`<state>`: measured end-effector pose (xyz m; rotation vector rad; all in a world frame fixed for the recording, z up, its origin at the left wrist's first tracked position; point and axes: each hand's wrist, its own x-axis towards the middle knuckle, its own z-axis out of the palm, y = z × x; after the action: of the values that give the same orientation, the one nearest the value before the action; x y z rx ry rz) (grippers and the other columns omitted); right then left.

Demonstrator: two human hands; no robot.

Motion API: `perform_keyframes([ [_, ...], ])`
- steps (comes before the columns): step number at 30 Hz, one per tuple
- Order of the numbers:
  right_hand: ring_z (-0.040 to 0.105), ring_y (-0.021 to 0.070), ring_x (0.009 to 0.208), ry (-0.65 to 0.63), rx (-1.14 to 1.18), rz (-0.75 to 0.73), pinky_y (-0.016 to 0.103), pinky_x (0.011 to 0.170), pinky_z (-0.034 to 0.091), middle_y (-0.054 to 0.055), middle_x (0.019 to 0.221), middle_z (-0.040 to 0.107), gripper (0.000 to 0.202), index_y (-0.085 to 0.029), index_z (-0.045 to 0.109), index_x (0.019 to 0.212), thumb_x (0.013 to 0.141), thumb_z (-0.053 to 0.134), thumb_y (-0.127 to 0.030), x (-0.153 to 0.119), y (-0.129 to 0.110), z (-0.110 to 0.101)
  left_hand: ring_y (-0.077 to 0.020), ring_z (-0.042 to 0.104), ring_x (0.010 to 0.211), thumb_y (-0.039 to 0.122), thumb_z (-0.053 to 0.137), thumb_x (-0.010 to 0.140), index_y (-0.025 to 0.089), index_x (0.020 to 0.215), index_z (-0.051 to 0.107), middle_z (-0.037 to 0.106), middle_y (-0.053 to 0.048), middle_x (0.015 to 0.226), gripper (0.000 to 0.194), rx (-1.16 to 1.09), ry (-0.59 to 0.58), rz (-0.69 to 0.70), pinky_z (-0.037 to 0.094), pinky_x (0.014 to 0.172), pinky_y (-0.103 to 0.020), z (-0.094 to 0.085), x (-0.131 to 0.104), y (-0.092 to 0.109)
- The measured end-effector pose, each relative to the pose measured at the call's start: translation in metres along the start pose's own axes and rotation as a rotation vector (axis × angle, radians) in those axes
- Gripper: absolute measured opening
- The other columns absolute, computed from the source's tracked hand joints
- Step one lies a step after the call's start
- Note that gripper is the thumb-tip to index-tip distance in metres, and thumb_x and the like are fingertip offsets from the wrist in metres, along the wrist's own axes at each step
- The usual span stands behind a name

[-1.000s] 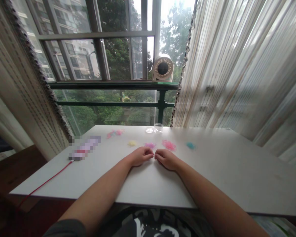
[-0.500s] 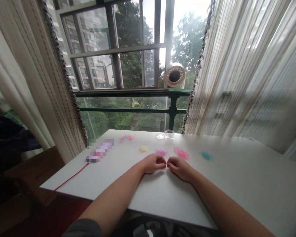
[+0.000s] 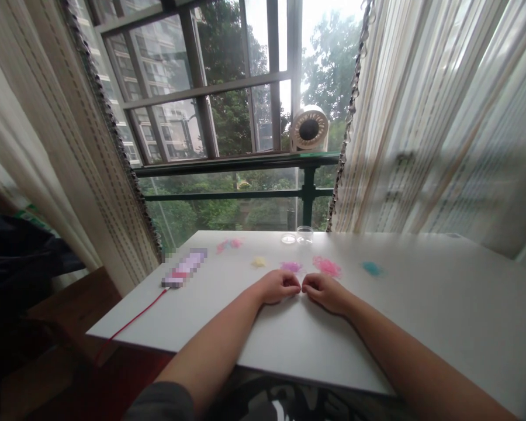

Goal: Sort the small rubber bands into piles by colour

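Note:
My left hand point(image 3: 281, 286) rests on the white table point(image 3: 201, 304) with its fingertips pinched together. Facing it, my right hand point(image 3: 326, 292) has its fingers curled in the same way, and the fingertips of both almost meet. Whatever lies between them is too small to make out. Just beyond the left hand is a loose purple pile point(image 3: 291, 267) of thin, tangled bits, perhaps small bands. A larger pink pile point(image 3: 326, 266) lies behind the right hand. Farther out are a pale yellow pile point(image 3: 259, 262), a teal pile point(image 3: 372, 268) and a mixed pink and blue pile point(image 3: 230, 245).
Near the far table edge stand a clear round container point(image 3: 305, 235) and a flat clear lid point(image 3: 288, 239). A blurred-out phone-like device point(image 3: 184, 268) with a red cable point(image 3: 135, 320) lies on the left. A white fan point(image 3: 310, 130) sits at the window, between curtains.
The view has tilted and shifted slightly. My left thumb and fingers have drawn closer together, while both hands stay at nearly the same place on the table.

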<state>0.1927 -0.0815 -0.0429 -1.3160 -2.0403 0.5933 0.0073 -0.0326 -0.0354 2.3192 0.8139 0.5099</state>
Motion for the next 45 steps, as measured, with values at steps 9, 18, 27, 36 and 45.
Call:
perform_keyframes([
  [9, 0.04, 0.0093, 0.052, -0.001, 0.058, -0.017, 0.021, 0.049, 0.03, -0.004, 0.054, 0.047, 0.01, -0.015, 0.058, 0.065, 0.07, 0.055, -0.022, -0.0003, -0.0006, -0.0011, -0.0106, 0.048, 0.061, 0.034, 0.056, 0.076, 0.012, 0.08, 0.065, 0.059, -0.001, 0.066, 0.024, 0.001, 0.001, 0.012, 0.037, 0.058, -0.021, 0.0011, 0.0022, -0.0027],
  [18, 0.042, 0.0093, 0.052, 0.016, 0.073, 0.001, 0.021, 0.049, 0.029, -0.004, 0.053, 0.05, 0.006, -0.015, 0.061, 0.065, 0.066, 0.06, -0.021, 0.0007, 0.0018, -0.0003, -0.012, 0.052, 0.065, 0.034, 0.048, 0.08, 0.014, 0.082, 0.068, 0.062, 0.0, 0.068, 0.028, 0.041, -0.033, -0.013, 0.037, 0.061, -0.021, -0.0022, 0.002, 0.0018],
  [27, 0.039, 0.0088, 0.052, 0.028, 0.072, -0.021, 0.021, 0.048, 0.027, -0.005, 0.053, 0.046, 0.004, -0.016, 0.054, 0.063, 0.064, 0.058, -0.017, -0.0001, -0.001, -0.0021, -0.0122, 0.052, 0.064, 0.035, 0.046, 0.08, 0.014, 0.082, 0.068, 0.062, 0.0, 0.067, 0.03, 0.071, -0.034, -0.02, 0.037, 0.06, -0.021, -0.0008, 0.0034, 0.0014],
  [36, 0.04, 0.0084, 0.053, 0.026, 0.071, -0.053, 0.02, 0.049, 0.031, -0.006, 0.06, 0.047, 0.014, -0.018, 0.048, 0.073, 0.064, 0.059, -0.018, -0.001, 0.0009, -0.001, -0.0123, 0.053, 0.063, 0.034, 0.048, 0.079, 0.014, 0.078, 0.065, 0.064, 0.0, 0.067, 0.026, 0.075, -0.024, -0.025, 0.038, 0.059, -0.021, -0.0013, 0.0032, 0.0026],
  [45, 0.039, 0.0087, 0.052, 0.034, 0.04, -0.062, 0.021, 0.048, 0.028, -0.005, 0.054, 0.045, 0.01, -0.017, 0.051, 0.065, 0.072, 0.054, -0.022, -0.0008, -0.0028, 0.001, -0.0121, 0.052, 0.063, 0.035, 0.048, 0.079, 0.014, 0.075, 0.064, 0.064, 0.0, 0.067, 0.027, 0.08, -0.017, -0.025, 0.038, 0.059, -0.021, -0.0007, 0.0036, 0.0023],
])
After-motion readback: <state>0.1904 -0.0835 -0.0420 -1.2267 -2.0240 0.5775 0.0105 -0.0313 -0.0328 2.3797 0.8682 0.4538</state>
